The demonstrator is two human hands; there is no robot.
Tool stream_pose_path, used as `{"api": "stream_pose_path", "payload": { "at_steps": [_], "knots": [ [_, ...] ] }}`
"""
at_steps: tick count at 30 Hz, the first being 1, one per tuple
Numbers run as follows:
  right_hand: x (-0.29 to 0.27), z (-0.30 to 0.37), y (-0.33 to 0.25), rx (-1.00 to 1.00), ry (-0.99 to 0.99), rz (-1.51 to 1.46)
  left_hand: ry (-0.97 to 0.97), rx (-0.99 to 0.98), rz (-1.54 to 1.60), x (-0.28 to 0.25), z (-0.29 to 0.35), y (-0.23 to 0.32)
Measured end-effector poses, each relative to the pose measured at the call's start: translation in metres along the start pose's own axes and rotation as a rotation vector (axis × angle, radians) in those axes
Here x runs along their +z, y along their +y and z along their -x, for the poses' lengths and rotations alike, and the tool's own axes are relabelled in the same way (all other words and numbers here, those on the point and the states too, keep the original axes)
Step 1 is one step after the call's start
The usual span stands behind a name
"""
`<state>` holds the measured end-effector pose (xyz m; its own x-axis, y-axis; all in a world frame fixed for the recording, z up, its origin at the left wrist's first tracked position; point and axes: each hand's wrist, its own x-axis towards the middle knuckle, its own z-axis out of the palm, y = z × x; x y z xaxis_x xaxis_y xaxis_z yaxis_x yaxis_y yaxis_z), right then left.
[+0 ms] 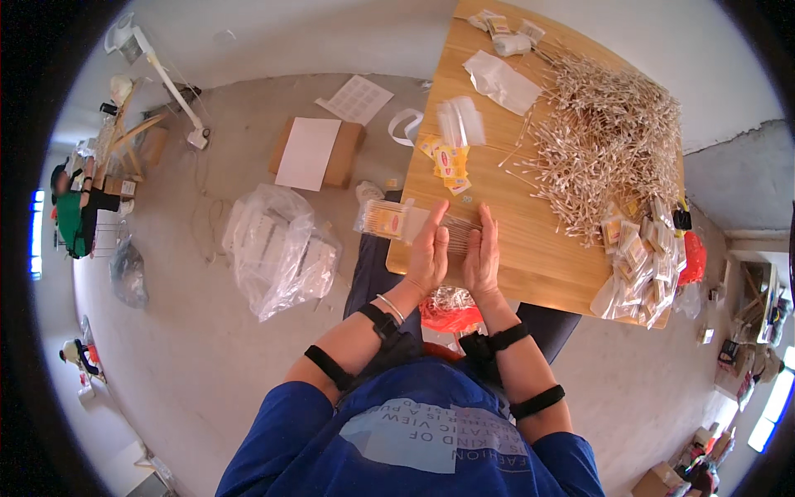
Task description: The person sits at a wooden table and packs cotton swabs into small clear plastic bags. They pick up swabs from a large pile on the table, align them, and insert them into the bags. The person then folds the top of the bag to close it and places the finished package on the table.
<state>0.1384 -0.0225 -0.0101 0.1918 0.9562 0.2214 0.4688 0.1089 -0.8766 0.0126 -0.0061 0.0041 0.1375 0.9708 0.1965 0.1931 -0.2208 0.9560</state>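
Observation:
A bundle of cotton swabs (460, 235) lies between my two hands at the near left part of the wooden table. My left hand (428, 255) flanks it on one side and my right hand (482, 255) on the other, fingers stretched forward and palms facing in. Just left of my left hand, a clear packet (385, 220) with swabs and a yellow card juts past the table's edge. Yellow cards (451, 163) lie in a small overlapping pile beyond my hands. Behind them sits a stack of clear plastic sleeves (460, 122).
A large heap of loose swabs (604, 124) covers the table's far right. Filled packets (642, 261) pile up at its near right corner. Below the table edge is a red bag (450, 317) holding swabs. On the floor stand a plastic-wrapped bundle (277, 248) and a cardboard box (344, 157).

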Motion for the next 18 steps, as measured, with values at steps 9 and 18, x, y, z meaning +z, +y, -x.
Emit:
{"api": "stream_pose_path", "payload": {
  "at_steps": [9, 18],
  "knots": [
    [0.0058, 0.0004, -0.0069, -0.010, -0.086, 0.063, 0.023, -0.052, 0.039, 0.0009, -0.0021, -0.0007],
    [0.0077, 0.0016, -0.0103, 0.126, 0.076, -0.286, 0.012, -0.051, 0.122, -0.0025, -0.0029, -0.0060]
  ]
}}
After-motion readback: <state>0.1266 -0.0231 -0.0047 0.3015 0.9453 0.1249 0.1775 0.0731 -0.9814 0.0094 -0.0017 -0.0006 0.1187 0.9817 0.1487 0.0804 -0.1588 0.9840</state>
